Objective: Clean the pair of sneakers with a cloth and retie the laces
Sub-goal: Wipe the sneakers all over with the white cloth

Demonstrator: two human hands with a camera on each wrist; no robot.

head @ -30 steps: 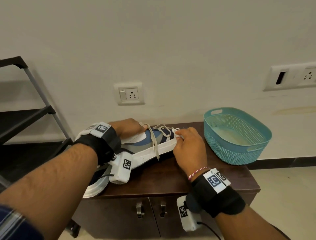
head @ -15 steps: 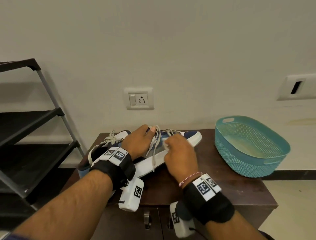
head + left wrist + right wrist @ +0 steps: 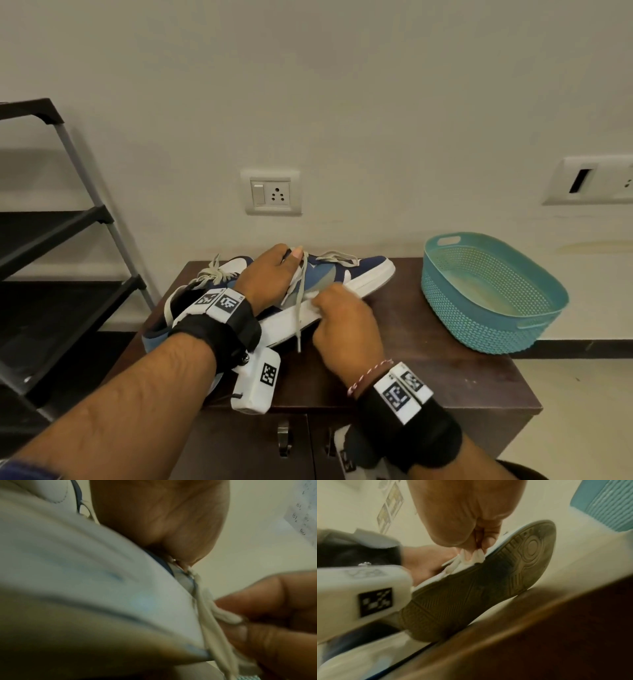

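A blue, grey and white sneaker (image 3: 359, 277) lies tipped on its side on the dark cabinet top (image 3: 428, 370), its worn sole (image 3: 479, 588) facing me. My left hand (image 3: 270, 274) grips its upper near the tongue, thumb beside a loose grey lace (image 3: 298, 308) that hangs over the midsole. My right hand (image 3: 342, 318) pinches a small white cloth (image 3: 471, 557) against the white midsole at mid-length. The second sneaker (image 3: 214, 272) lies behind my left wrist, its laces in a loose tangle. The left wrist view shows the sneaker's white side (image 3: 85, 574) close up and blurred.
A teal plastic basket (image 3: 489, 298) stands on the right of the cabinet top. A black shelf rack (image 3: 51, 240) stands to the left. A wall socket (image 3: 270, 192) sits just behind the shoes. The cabinet's front edge and door handles (image 3: 284, 442) lie below my wrists.
My right hand slid the cloth along the midsole from the toe end to mid-length. My left hand shifted from the heel end up to the lace area.
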